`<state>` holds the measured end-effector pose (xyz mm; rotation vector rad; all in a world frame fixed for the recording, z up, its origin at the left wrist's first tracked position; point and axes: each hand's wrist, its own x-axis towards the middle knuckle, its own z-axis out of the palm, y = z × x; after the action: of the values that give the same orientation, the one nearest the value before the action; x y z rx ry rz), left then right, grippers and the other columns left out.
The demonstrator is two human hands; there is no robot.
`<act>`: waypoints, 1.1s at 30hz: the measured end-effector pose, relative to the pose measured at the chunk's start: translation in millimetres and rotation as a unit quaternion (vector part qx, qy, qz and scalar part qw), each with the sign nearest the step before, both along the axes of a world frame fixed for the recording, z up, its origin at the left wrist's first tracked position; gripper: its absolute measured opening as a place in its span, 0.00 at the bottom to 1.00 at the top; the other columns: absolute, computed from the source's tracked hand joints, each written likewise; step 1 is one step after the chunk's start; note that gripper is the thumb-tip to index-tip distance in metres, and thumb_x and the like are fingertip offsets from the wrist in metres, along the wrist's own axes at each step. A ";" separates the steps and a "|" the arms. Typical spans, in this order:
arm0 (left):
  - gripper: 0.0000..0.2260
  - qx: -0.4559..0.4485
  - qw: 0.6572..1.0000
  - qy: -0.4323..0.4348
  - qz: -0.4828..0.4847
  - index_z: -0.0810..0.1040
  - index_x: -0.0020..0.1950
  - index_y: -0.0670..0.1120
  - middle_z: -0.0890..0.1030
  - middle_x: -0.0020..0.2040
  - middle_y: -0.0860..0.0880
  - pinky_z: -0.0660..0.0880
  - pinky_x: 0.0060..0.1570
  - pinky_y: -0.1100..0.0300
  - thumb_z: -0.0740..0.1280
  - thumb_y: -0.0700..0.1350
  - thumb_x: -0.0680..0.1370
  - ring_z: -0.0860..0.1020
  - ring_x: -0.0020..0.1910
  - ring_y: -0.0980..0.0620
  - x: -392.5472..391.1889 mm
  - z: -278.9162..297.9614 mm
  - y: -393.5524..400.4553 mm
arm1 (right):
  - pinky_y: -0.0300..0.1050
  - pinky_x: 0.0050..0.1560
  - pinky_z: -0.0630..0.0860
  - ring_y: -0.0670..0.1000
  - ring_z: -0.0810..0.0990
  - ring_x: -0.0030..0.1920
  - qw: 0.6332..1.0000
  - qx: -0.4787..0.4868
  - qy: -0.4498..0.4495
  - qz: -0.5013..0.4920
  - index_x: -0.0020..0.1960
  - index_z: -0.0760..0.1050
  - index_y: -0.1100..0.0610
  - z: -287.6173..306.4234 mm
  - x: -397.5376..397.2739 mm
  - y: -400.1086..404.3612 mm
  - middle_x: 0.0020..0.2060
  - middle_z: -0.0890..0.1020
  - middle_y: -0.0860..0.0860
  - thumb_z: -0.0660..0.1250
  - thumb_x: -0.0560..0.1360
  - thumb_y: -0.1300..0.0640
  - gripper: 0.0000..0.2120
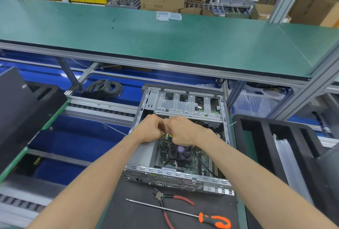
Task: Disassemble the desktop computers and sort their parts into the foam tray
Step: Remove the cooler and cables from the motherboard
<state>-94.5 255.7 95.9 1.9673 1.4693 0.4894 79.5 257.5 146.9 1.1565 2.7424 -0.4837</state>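
Open grey metal desktop computer case (180,137) on dark mat, black foam tray (271,137) just right, left hand (149,129) and right hand (180,131) curled together inside case, held object unclear, long orange-handled screwdriver (183,212), red-handled pliers (168,203).

Bright even overhead light, soft shadows; wide-angle bowing at edges (shelf (165,45) curves); hands (165,129) slightly motion-blurred.
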 end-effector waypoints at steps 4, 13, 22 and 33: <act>0.20 0.024 0.998 -0.012 0.056 0.83 0.38 0.54 0.81 0.32 0.62 0.72 0.40 0.73 0.64 0.28 0.69 0.79 0.37 0.68 1.2 -5.7 4.3 | 0.52 0.41 0.73 0.62 0.79 0.47 0.998 0.044 -0.011 -0.046 0.63 0.67 0.58 -3.3 -6.3 0.7 0.47 0.77 0.60 0.60 0.82 0.52 0.14; 0.06 -0.276 0.949 0.142 -0.064 0.83 0.53 0.40 0.85 0.53 0.42 0.78 0.53 0.55 0.69 0.36 0.78 0.84 0.51 0.46 14.2 -5.3 45.0 | 0.47 0.39 0.69 0.53 0.72 0.42 0.999 0.024 0.013 0.029 0.46 0.70 0.54 -4.4 -2.6 2.9 0.44 0.72 0.49 0.66 0.72 0.67 0.10; 0.15 -0.297 0.884 0.321 -0.167 0.75 0.67 0.43 0.76 0.59 0.45 0.72 0.56 0.53 0.65 0.41 0.81 0.72 0.53 0.48 35.5 -28.3 65.0 | 0.49 0.36 0.69 0.55 0.72 0.40 0.990 0.010 0.129 -0.061 0.51 0.66 0.55 -23.3 16.4 6.1 0.37 0.73 0.49 0.65 0.78 0.60 0.07; 0.02 -0.274 0.877 0.332 -0.216 0.76 0.49 0.38 0.71 0.39 0.49 0.66 0.35 0.62 0.65 0.36 0.79 0.68 0.41 0.50 40.6 -19.9 57.8 | 0.54 0.45 0.76 0.57 0.77 0.43 0.983 -0.016 0.163 -0.078 0.50 0.69 0.57 -24.4 21.2 -7.9 0.39 0.82 0.55 0.68 0.77 0.58 0.07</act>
<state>-53.9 313.6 76.0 1.9574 1.2582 -0.7965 100.7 249.6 122.4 1.4021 2.9088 -0.7992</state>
